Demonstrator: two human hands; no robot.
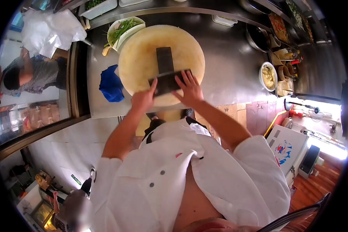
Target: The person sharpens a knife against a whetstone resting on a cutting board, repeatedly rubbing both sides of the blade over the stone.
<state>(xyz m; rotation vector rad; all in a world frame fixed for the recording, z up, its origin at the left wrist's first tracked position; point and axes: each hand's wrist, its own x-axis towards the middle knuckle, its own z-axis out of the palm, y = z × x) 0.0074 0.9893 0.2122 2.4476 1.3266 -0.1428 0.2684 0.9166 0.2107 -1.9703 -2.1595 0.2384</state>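
Note:
A round wooden chopping block [139, 46] stands on the steel counter. On it lies a dark narrow rectangular slab that looks like a whetstone [164, 58], pointing away from me. Across its near end sits a broad dark blade, apparently a cleaver [167, 84]. My left hand [144, 99] is closed at the blade's left end, thumb up on the flat; any handle is hidden inside the fist. My right hand [190, 92] grips the right end, fingers spread over the top face and thumb at the near edge.
A blue cloth [111, 84] lies left of the block. Behind it is a white container of cut greens [123, 30]. To the right are a white bowl of pale food [268, 76] and several seasoning containers [285, 71]. Another person [71, 208] is at lower left.

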